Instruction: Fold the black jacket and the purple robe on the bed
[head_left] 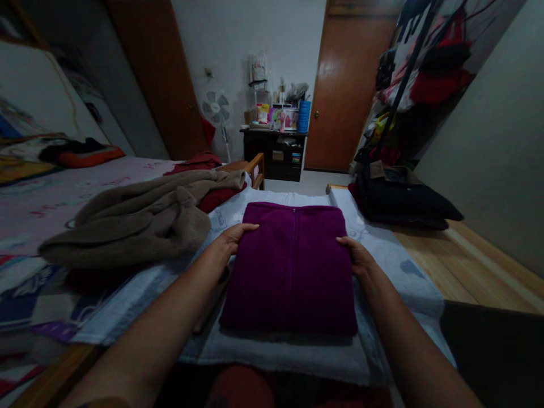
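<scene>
A purple zip-up jacket (263,266), folded into a neat rectangle, lies in front of me with its zipper running down the middle. My left hand (233,235) grips its left edge, thumb on top and fingers tucked out of sight beneath. On the opposite edge my right hand (355,252) holds it the same way, thumb over the fabric. Under the jacket spreads a white and pale blue cloth (395,266) with a printed pattern. Whether the jacket rests on the cloth or is slightly raised, I cannot tell.
A brown fleece garment (148,221) lies in a heap at the left, beside a pink bedspread (106,184). Dark folded clothes (403,195) sit on a wooden surface (463,266) at the right. Farther back stand a white fan (216,107) and a dark cabinet (255,147).
</scene>
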A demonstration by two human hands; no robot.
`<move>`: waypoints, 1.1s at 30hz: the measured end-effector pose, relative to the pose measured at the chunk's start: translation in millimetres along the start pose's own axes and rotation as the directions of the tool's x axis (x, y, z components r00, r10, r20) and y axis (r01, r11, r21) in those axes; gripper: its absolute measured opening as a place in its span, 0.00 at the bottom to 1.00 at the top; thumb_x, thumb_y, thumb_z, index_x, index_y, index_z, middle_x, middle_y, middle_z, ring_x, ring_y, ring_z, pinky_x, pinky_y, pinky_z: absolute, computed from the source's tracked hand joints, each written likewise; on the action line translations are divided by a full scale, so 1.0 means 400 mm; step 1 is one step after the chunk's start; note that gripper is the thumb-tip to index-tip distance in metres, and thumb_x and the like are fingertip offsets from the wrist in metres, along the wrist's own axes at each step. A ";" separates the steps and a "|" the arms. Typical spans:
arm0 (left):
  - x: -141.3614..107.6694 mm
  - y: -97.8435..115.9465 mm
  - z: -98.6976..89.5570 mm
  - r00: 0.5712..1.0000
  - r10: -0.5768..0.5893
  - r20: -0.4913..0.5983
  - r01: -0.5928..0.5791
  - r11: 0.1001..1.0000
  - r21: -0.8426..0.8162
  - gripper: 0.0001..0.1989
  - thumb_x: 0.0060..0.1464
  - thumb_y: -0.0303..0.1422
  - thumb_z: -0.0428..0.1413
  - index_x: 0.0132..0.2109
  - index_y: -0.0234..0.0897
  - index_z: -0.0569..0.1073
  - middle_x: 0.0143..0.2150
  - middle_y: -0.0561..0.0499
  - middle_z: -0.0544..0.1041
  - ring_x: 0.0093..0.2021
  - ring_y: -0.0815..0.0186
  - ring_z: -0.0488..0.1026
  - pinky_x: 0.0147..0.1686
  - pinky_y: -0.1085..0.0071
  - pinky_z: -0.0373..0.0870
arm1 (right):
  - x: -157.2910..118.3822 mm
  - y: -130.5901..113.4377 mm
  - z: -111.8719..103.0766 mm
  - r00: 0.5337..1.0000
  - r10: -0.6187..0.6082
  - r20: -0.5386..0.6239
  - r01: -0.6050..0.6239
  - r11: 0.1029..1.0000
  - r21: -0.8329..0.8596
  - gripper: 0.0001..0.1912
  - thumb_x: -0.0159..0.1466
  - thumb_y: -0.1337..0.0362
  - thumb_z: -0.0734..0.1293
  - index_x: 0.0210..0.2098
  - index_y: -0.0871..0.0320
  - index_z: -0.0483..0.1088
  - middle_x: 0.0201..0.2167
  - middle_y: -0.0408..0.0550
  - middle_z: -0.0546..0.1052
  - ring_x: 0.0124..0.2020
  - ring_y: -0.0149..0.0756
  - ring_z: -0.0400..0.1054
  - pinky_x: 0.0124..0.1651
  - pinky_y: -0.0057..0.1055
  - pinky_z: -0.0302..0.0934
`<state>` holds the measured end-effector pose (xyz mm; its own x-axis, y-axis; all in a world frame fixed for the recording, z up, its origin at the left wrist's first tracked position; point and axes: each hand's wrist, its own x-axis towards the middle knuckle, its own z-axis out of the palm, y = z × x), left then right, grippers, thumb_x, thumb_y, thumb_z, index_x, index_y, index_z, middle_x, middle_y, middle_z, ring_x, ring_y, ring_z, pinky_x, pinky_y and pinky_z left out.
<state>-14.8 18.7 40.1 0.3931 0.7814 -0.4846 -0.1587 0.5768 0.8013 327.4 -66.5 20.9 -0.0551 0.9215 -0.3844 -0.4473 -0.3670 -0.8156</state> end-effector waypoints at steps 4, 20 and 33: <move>0.001 0.078 0.033 0.982 0.188 -0.010 -0.188 0.982 0.013 0.16 0.38 0.24 0.62 0.39 0.34 0.76 0.31 0.47 0.81 0.27 0.61 0.78 0.34 0.63 0.77 | 0.026 -0.079 0.020 0.994 -0.107 -0.020 0.106 0.993 -0.044 0.09 0.48 0.71 0.66 0.31 0.57 0.72 0.23 0.44 0.79 0.23 0.34 0.72 0.30 0.29 0.69; 0.023 0.180 0.062 0.381 0.922 0.070 -0.787 0.284 0.547 0.24 0.37 0.33 0.66 0.46 0.34 0.75 0.49 0.47 0.77 0.51 0.56 0.71 0.55 0.61 0.65 | 0.092 -0.191 0.134 0.793 -0.607 -0.055 0.595 0.790 -0.149 0.22 0.49 0.67 0.72 0.44 0.51 0.71 0.39 0.41 0.80 0.45 0.39 0.71 0.49 0.38 0.65; -0.117 -0.215 -0.059 0.492 0.859 0.140 -0.514 0.157 0.843 0.15 0.56 0.31 0.51 0.50 0.45 0.73 0.58 0.50 0.68 0.59 0.59 0.62 0.60 0.59 0.57 | -0.093 0.144 0.022 0.875 -0.469 -0.119 0.455 0.882 -0.124 0.24 0.52 0.62 0.71 0.48 0.47 0.68 0.45 0.40 0.78 0.48 0.38 0.71 0.55 0.36 0.63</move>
<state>-41.0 -61.7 -14.3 0.1839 0.8466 0.4994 0.5367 -0.5121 0.6706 295.9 -121.0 -8.2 0.2675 0.9636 -0.0058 -0.3086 0.0800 -0.9478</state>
